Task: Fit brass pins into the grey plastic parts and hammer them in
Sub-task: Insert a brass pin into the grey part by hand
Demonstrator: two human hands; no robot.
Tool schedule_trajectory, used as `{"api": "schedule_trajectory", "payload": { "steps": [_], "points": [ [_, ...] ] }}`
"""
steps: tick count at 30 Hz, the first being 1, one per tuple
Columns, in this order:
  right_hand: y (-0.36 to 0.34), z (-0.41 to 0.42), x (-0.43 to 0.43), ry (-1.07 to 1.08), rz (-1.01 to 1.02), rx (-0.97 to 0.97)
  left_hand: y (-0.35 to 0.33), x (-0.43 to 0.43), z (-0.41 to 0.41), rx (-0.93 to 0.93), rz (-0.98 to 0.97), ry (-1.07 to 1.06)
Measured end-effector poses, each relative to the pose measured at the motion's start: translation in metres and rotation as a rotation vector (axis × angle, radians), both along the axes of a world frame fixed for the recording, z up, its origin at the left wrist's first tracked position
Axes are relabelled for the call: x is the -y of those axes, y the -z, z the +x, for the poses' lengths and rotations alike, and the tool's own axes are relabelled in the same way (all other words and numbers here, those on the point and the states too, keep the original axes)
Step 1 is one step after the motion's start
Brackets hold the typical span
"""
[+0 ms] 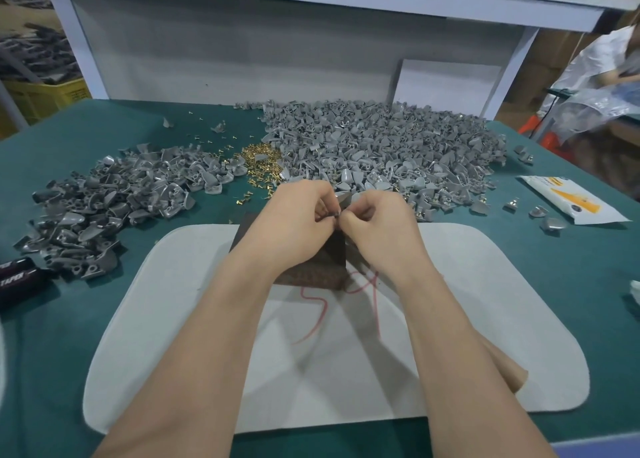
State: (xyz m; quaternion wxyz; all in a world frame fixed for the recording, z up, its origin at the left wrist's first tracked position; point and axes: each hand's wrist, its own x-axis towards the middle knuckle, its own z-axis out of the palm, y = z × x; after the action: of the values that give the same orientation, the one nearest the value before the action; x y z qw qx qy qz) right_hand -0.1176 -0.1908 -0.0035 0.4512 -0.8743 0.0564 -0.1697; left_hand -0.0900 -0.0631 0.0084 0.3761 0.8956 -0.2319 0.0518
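Teal table (554, 284), heaped grey plastic parts (381, 145) at twelve o'clock; left hand (298, 222) and right hand (379, 227) pinch one small grey plastic part (343, 198).

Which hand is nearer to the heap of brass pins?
Left. The left hand is just this side of the brass pins, slightly right; the right hand lies farther right, beyond the left one.

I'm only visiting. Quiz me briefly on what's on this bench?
1. True or false: the left hand and right hand both pinch a small grey part by the dark block.
2. The loose brass pins lie: A) between the smaller grey pile and the larger grey pile, B) on the dark block, C) on the shelf.
3. Fill in: the dark block rests on a ____ mat.
Key: 1 true; 2 A; 3 white.
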Motion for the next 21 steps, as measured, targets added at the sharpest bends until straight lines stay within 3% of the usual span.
{"api": "schedule_trajectory", "payload": {
  "steps": [7, 12, 17, 21],
  "points": [
    [0.0003, 0.0021, 0.0009, 0.054, 0.088, -0.015, -0.0026, -0.0007, -0.0014, -0.014, 0.005, 0.014],
    [0.0040, 0.0041, 0.0009, 0.008, -0.023, 0.000, -0.0016, -0.0029, 0.0005, -0.059, -0.014, -0.025],
    [0.0086, 0.0080, 0.0014, -0.003, -0.012, 0.025, 0.0013, -0.0005, 0.0010, -0.056, 0.001, -0.084],
    [0.0079, 0.0065, 0.0077, -0.047, 0.166, -0.041, -0.0008, -0.0058, 0.0018, -0.093, 0.024, -0.119]
  ]
}}
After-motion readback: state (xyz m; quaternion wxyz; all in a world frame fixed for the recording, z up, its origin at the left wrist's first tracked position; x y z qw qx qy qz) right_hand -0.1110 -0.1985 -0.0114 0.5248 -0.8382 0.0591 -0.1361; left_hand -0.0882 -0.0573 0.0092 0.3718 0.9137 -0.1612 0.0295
